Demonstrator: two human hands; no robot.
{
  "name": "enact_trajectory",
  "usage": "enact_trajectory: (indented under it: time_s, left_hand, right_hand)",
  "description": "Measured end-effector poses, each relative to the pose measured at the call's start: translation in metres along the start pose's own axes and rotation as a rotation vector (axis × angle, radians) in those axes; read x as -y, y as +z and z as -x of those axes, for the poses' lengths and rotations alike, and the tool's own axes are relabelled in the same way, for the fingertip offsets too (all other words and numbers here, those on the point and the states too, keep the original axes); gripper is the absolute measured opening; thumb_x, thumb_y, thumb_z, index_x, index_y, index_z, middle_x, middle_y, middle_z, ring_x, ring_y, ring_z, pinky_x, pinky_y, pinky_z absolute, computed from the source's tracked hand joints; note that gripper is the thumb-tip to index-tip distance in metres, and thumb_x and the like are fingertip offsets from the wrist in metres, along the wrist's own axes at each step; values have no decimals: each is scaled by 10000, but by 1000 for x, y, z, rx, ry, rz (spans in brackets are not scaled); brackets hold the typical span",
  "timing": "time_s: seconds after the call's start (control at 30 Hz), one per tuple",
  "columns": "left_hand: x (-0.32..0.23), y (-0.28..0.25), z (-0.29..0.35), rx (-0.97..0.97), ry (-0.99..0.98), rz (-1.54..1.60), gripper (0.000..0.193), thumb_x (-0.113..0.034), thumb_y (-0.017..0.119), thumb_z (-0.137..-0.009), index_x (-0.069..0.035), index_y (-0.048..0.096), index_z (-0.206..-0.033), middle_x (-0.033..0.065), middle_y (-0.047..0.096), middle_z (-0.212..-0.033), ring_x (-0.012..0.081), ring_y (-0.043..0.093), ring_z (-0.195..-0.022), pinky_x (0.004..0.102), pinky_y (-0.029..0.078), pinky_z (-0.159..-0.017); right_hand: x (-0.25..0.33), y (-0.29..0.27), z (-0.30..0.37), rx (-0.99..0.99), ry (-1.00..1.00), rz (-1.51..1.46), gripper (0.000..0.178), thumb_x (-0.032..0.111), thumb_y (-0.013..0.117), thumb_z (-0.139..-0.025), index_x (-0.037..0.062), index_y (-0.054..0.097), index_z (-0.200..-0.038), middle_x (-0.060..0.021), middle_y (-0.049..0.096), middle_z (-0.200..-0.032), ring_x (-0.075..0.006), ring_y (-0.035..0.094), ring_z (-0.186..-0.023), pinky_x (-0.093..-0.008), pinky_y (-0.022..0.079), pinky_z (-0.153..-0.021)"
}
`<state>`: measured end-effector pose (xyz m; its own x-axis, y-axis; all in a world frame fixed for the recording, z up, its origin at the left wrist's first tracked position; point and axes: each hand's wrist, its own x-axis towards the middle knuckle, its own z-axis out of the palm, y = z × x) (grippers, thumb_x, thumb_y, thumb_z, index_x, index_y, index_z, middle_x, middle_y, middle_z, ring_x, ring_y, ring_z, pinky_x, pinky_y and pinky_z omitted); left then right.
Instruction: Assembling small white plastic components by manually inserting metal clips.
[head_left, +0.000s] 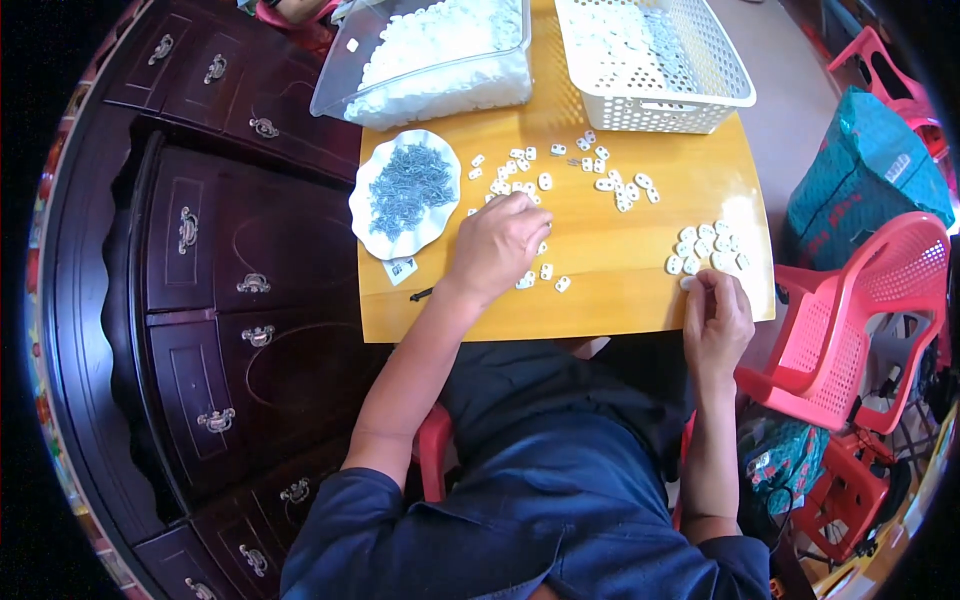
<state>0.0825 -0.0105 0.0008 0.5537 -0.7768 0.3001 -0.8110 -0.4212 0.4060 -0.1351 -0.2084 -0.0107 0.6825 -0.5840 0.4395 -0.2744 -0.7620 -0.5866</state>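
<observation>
My left hand (497,243) is over the middle of the wooden table (620,290), its fingers curled together among small white plastic pieces with dark holes (545,181). Whatever those fingertips may hold is hidden beneath them. Near the table's front right, my right hand (718,318) pinches a small white plastic piece (687,283) between thumb and fingers. Just beyond it lies a cluster of similar rounded white pieces (706,233), their plain faces up. A white wavy-edged plate (362,210) heaped with small metal pins or screws (410,188) stands left of my left hand.
At the back, a clear plastic bin (335,85) and a white perforated basket (665,115) hold many white pieces. A dark thin tool (421,294) lies at the table's left front. Dark wooden drawers (230,230) flank the left; a red plastic chair (850,310) and teal bag (845,190) stand right.
</observation>
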Motion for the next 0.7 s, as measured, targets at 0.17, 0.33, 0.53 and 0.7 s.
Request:
enact_trajectory:
  time_s: [0.17,0.33,0.53,0.7]
  left_hand:
    - [0,-3,-4,60,-30,-21,85,-142,692,-855,-72,647,-834,72,621,-833,285,651,-825,418,535,-704]
    - [-25,-17,-1,11,-35,65,95,-134,713,-850,-65,651,-828,73,643,-814,286,653,-771,390,523,-668]
    - [-81,-16,10,109,78,548,81,-80,731,-838,-39,669,-870,94,644,-828,275,652,-760,360,518,-669]
    - [-90,-7,19,146,81,713,84,-32,711,-848,-12,669,-918,101,633,-873,260,648,-783,348,517,-685]
  right_hand:
    - [-6,5,1,-22,-28,14,81,-9,672,-886,14,626,-948,-130,639,-855,-265,648,-757,-332,515,-685]
    - [13,2,9,-26,88,-274,60,-24,649,-899,-1,616,-943,-79,609,-813,-157,577,-701,-264,465,-642]
    - [50,7,29,394,638,-1276,186,212,541,-1037,36,578,-1085,-42,622,-842,-105,569,-705,-240,465,-652]
    - [48,10,31,502,771,-1601,249,285,543,-1042,43,546,-1096,-55,635,-881,-123,604,-731,-263,516,-688]
